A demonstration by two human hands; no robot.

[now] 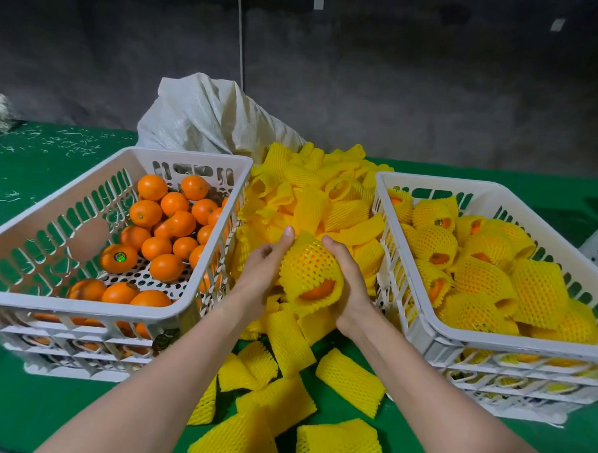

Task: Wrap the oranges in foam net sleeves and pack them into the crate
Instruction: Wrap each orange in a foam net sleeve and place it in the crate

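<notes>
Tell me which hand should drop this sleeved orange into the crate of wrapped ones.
Right, probably: the right hand holds the sleeved orange on the side beside the wrapped-orange crate; the left hand is toward the loose-orange crate.

The heap of yellow foam net sleeves (pixel 326 200) is matt, spongy-looking and holed all over. Left of it, the white slotted plastic crate (pixel 81 304) has a smooth, shiny rim — the round bare oranges (pixel 167 266) inside are glossy. Right of the heap, a second white plastic crate (pixel 491 341) looks alike. Behind the heap, the pale woven sack (pixel 206 116) is coarse and creased; beneath, the green table cover (pixel 26 402) is matt.
</notes>
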